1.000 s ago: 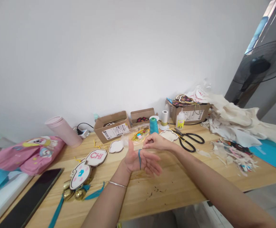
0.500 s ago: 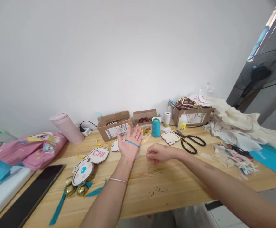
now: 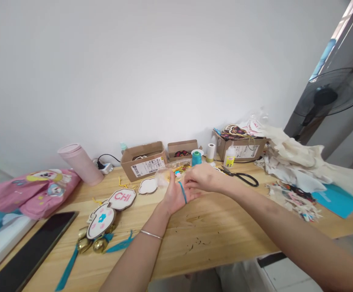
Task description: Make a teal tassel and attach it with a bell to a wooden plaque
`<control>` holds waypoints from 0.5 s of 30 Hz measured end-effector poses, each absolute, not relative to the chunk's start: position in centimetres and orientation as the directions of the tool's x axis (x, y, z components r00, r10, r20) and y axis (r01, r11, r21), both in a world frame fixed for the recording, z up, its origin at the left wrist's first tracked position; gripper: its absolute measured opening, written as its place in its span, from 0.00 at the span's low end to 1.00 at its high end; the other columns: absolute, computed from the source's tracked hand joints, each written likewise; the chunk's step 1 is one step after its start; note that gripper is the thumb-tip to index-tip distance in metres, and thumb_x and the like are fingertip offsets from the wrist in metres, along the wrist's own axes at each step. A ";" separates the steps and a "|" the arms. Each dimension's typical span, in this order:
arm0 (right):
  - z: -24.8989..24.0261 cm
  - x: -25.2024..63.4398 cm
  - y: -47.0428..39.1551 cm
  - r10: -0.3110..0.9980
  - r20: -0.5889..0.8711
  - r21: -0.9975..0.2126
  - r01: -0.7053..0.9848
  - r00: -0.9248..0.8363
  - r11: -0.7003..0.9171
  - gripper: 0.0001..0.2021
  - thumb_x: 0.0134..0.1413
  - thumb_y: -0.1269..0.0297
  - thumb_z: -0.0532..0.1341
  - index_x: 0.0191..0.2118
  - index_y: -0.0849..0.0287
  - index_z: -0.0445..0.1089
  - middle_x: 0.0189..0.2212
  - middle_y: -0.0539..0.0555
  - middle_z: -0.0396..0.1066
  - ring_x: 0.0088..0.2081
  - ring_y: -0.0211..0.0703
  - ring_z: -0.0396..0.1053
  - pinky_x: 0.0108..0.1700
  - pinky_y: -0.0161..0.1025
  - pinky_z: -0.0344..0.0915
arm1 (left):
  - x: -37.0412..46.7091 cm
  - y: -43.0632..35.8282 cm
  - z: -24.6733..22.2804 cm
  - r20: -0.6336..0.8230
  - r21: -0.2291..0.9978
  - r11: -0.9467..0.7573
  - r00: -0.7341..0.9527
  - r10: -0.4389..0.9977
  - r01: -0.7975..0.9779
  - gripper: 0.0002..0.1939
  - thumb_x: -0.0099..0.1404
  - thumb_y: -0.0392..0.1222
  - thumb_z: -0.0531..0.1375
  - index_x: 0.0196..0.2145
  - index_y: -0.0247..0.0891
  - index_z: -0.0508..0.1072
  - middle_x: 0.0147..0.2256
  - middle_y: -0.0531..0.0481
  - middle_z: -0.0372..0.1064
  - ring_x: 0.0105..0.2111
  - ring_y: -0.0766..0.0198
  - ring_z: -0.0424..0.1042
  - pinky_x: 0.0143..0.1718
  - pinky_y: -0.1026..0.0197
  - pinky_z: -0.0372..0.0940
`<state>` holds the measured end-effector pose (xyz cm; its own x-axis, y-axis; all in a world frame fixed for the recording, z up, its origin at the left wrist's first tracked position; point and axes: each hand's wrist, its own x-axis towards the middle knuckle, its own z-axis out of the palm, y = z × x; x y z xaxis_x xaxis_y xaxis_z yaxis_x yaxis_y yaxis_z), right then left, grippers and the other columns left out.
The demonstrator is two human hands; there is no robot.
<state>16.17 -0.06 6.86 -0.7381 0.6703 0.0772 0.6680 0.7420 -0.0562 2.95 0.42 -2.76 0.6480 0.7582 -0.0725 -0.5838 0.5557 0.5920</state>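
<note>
My left hand (image 3: 176,198) is held palm up above the table with its fingers stretched out. A band of teal thread (image 3: 183,193) runs across the palm. My right hand (image 3: 203,177) lies over the left fingers, its own fingers pinched together near the band; whatever they hold is hidden. Behind it stands a teal thread spool (image 3: 196,158), its lower part covered. A white cloud-shaped piece (image 3: 148,186) and a clear plastic bag (image 3: 163,177) lie just beyond my left hand.
At left are a "CHI" plaque (image 3: 122,198), a flowered plaque (image 3: 101,222), brass bells (image 3: 100,245), a phone (image 3: 33,251) and a pink tumbler (image 3: 80,164). Cardboard boxes (image 3: 146,164) line the wall. Black scissors (image 3: 246,178), a glue bottle (image 3: 229,157) and cloth scraps (image 3: 298,150) lie right.
My right hand has moved left and up onto the left fingers. My left hand has turned and tilted rightward. The view has shifted slightly.
</note>
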 end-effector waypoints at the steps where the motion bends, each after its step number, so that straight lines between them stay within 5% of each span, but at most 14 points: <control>1: 6.5 16.0 0.5 0.657 0.103 -0.042 0.656 -0.747 0.753 0.08 0.50 0.64 0.56 0.30 0.59 0.72 0.28 0.53 0.71 0.29 0.39 0.65 0.24 0.32 0.48 | 3.1 0.2 -2.8 -0.077 0.610 0.574 0.679 0.730 -0.547 0.43 0.51 0.70 0.37 0.47 0.31 0.65 0.46 0.33 0.64 0.48 0.47 0.61 0.46 0.45 0.56; 5: 4.0 15.8 3.2 0.619 0.247 -0.104 0.614 -0.746 0.782 0.07 0.49 0.64 0.57 0.29 0.59 0.72 0.27 0.52 0.70 0.28 0.37 0.64 0.25 0.32 0.48 | 3.1 -0.2 -2.4 -0.063 0.668 0.593 0.759 0.647 -0.450 0.49 0.49 0.71 0.33 0.47 0.26 0.65 0.49 0.29 0.59 0.51 0.45 0.57 0.48 0.45 0.51; 12: -0.1 17.1 5.3 0.683 0.239 -0.688 0.376 -0.690 0.620 0.12 0.47 0.60 0.57 0.29 0.65 0.71 0.24 0.51 0.69 0.25 0.34 0.62 0.26 0.30 0.55 | 1.5 -0.5 -1.2 -0.016 0.748 0.610 0.912 0.410 -0.261 0.53 0.46 0.72 0.28 0.50 0.26 0.62 0.46 0.29 0.63 0.48 0.44 0.62 0.51 0.44 0.45; 15: -1.8 17.4 4.6 0.723 0.223 -0.802 0.299 -0.654 0.517 0.12 0.49 0.62 0.55 0.27 0.66 0.70 0.23 0.51 0.68 0.25 0.33 0.63 0.26 0.30 0.58 | 0.7 -0.3 -1.4 0.057 0.733 0.593 0.899 0.434 -0.333 0.55 0.45 0.73 0.29 0.52 0.26 0.60 0.45 0.28 0.65 0.47 0.42 0.62 0.49 0.41 0.45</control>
<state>17.40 4.57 -1.79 -0.6538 0.7231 0.2228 0.2990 0.5174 -0.8018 0.69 -0.32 -1.41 0.8991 0.4341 0.0571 -0.3330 0.5933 0.7329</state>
